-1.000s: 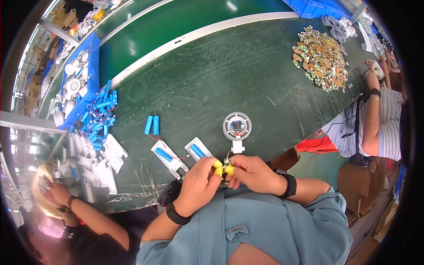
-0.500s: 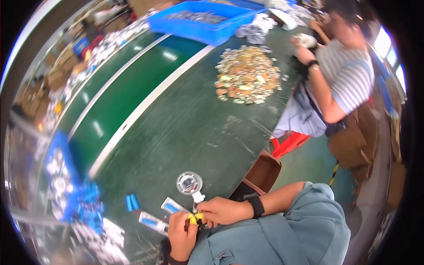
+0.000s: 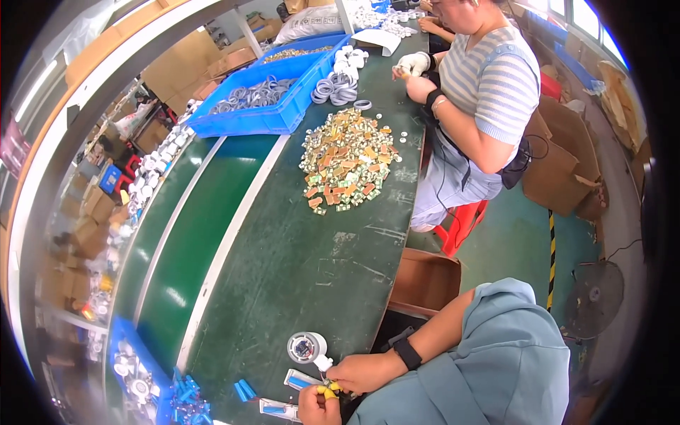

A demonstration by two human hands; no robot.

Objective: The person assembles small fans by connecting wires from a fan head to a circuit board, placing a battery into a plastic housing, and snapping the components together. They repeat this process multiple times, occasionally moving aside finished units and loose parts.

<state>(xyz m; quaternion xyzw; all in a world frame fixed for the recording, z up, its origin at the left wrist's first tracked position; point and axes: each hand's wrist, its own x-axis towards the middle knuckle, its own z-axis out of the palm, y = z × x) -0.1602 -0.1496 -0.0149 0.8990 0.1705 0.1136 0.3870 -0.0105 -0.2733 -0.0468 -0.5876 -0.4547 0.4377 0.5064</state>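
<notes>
My left hand (image 3: 318,408) and my right hand (image 3: 363,372) meet at the table's near edge, fingers pinched together. Yellow coverings (image 3: 330,390) show at the fingertips between them. Whatever they pinch is small and mostly hidden. Just beyond my right hand stands a round white housing (image 3: 316,345), its open face showing a circuit board and wires, with a short white neck (image 3: 324,363) toward my fingers. Beside my hands lie a white holder with a blue insert (image 3: 300,380) and a second such holder (image 3: 279,409). Two loose blue cylinders (image 3: 245,390) lie farther left.
Blue cylinders (image 3: 190,398) are heaped beside a blue bin (image 3: 134,372) of white parts at the left. A pile of small circuit boards (image 3: 348,159) lies ahead, near a blue crate (image 3: 283,113) of grey rings. A co-worker (image 3: 482,92) sits at right; a cardboard box (image 3: 425,280) stands below the table edge.
The view has shifted, so the table and my hands appear lower and more to the right. My hands stay pinched together beside the white housing, whose side now shows more.
</notes>
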